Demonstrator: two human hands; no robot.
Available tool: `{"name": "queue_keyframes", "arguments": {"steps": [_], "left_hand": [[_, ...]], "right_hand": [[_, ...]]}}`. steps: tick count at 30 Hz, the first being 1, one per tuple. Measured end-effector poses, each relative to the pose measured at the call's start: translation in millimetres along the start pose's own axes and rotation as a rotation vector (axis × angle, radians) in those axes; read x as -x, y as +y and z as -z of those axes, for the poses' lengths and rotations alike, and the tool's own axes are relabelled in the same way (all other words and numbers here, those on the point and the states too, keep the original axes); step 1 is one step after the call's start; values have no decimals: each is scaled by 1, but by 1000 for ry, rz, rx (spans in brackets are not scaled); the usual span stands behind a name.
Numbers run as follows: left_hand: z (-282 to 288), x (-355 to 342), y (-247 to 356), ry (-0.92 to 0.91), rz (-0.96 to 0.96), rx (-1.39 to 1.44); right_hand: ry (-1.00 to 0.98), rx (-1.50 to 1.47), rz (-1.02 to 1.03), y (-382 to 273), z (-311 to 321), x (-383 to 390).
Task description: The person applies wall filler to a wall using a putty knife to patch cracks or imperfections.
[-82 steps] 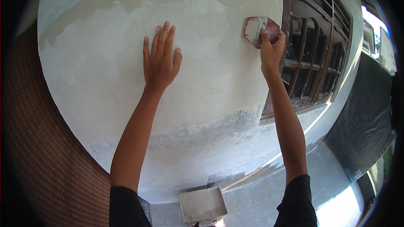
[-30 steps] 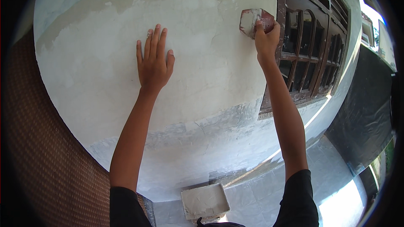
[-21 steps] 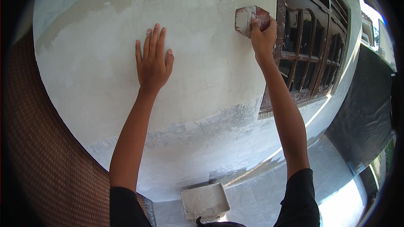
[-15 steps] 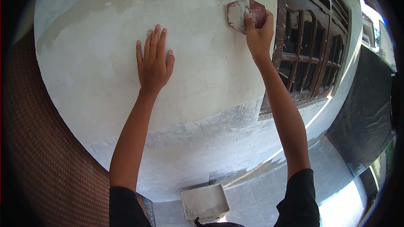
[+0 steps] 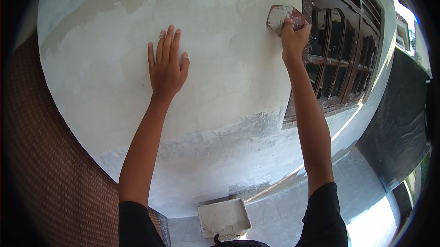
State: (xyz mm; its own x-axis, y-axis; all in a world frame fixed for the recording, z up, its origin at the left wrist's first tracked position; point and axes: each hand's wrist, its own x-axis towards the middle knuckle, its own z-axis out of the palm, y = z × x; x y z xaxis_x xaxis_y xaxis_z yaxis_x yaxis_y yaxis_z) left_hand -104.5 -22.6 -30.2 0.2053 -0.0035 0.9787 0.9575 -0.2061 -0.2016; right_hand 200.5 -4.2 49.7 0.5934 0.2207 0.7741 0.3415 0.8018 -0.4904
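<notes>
Two hands touch the white plastered wall (image 5: pixel 220 82): left hand (image 5: pixel 167 66) spread flat, right hand (image 5: pixel 293 36) gripping a red-handled putty scraper (image 5: pixel 280 18).

Wall (image 5: pixel 220 86) ahead — window (image 5: pixel 341 59) at its right, tray (image 5: pixel 223 218) on the floor (image 5: pixel 293 210) below.

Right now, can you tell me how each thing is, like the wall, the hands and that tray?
wall: partly coated in pale plaster, greyer bare band below
left hand: open, flat on the wall
right hand: gripping the scraper
scraper: blade smeared white, pressed on the wall by the window
window: dark wooden frame, barred
tray: on the floor, holding pale plaster
</notes>
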Motion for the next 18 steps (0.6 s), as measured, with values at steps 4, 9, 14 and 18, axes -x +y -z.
{"name": "queue_keyframes", "arguments": {"steps": [4,9,14,18], "left_hand": [[0,3,-1,-16,13,-15],[2,1,-1,-6,1,-20],[-1,3,-1,-13,12,-28],[1,2,-1,-15,10,-39]], "right_hand": [[-14,-57,238,3,1,18],[-165,80,162,10,6,19],[30,-94,39,10,11,19],[-260,77,287,6,6,32]]}}
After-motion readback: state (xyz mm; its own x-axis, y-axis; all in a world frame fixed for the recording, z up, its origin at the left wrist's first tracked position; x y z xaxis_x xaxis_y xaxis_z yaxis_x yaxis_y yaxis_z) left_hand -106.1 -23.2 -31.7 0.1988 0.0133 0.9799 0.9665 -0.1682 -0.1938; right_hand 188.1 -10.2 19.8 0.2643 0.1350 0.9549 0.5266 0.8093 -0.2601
